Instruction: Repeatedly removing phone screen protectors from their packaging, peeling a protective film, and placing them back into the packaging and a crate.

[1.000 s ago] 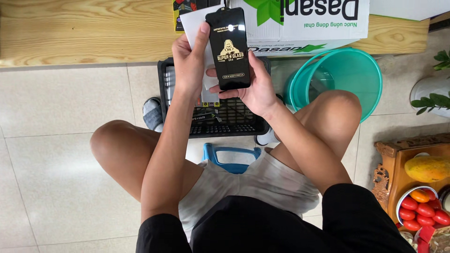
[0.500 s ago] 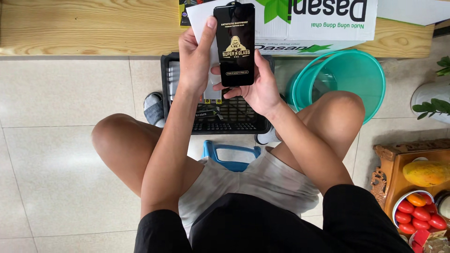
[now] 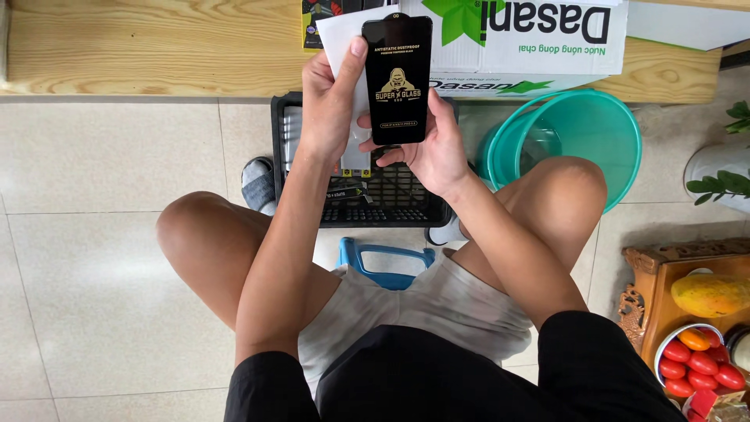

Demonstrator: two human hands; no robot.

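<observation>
Pale floor tiles [image 3: 101, 258] fill the left half of the frame, open and bare out to the left edge. Across the top runs a wooden bench [image 3: 156, 47], its front edge just above the hands; a white carton [image 3: 531, 39] lies on it at upper centre-right. Below the carton's right end stands a teal bucket [image 3: 578, 133], its rim close to the person's right knee. A black crate [image 3: 375, 195] sits on the floor between the knees, its far edge under the bench's edge, with small packets inside. A blue stool [image 3: 387, 262] shows at centre, just below the crate. At lower right a wooden tray [image 3: 664, 297] holds a bowl of tomatoes [image 3: 699, 363] and a yellow fruit [image 3: 715, 293], well apart from the hands. At upper centre, over the crate, the left hand [image 3: 332, 109] pinches the left edge of a black glass protector [image 3: 398, 78], thumb on its front, with a white sleeve [image 3: 344, 39] behind it. The right hand [image 3: 433, 148] cups the protector's lower end, fingers closed around it.
</observation>
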